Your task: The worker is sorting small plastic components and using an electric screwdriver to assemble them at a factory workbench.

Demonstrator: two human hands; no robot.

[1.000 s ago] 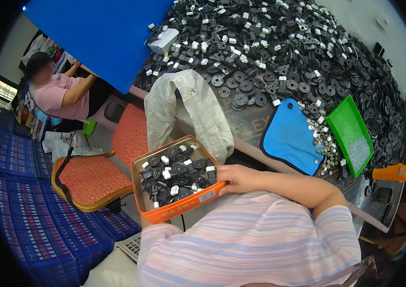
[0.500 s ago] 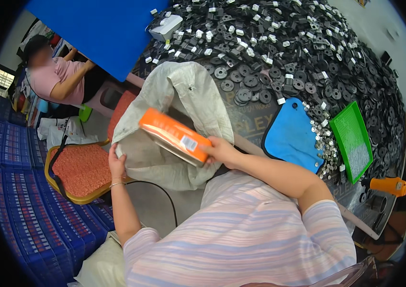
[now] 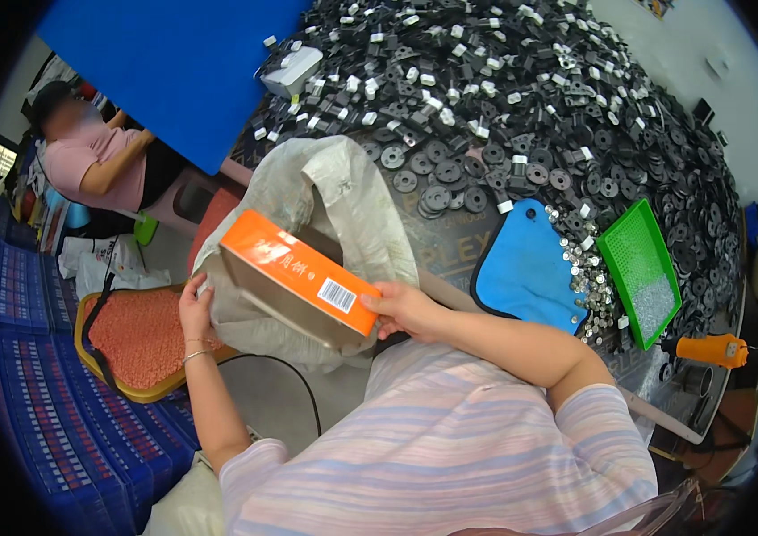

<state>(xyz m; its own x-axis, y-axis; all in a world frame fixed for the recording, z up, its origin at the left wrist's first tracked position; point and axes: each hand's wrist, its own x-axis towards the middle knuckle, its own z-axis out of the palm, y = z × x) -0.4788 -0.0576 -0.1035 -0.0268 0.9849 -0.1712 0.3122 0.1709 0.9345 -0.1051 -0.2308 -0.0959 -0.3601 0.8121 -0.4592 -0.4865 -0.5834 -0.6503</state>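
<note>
My right hand (image 3: pixel 408 311) grips the right end of an orange cardboard box (image 3: pixel 300 268), thumb on top. The box is tilted over the mouth of a whitish woven sack (image 3: pixel 366 201); its orange side with a barcode faces up and its greyish-brown side faces me. With my left hand (image 3: pixel 196 308) I pinch the left rim of the sack and hold it spread. Much of the sack's inside is hidden behind the box.
Black plastic parts (image 3: pixel 522 80) are heaped across the table. Nearer lie a blue mat (image 3: pixel 526 272), small metal pieces (image 3: pixel 589 286), a green tray (image 3: pixel 633 241) and an orange-handled tool (image 3: pixel 709 350). Left are an orange-seated chair (image 3: pixel 133 335), stacked blue boxes (image 3: pixel 49 402) and a seated person (image 3: pixel 98 165).
The box has swung left and tipped, so more of its orange side shows. My right hand still grips its end; my left hand stays at the sack's rim. The view has shifted slightly.
</note>
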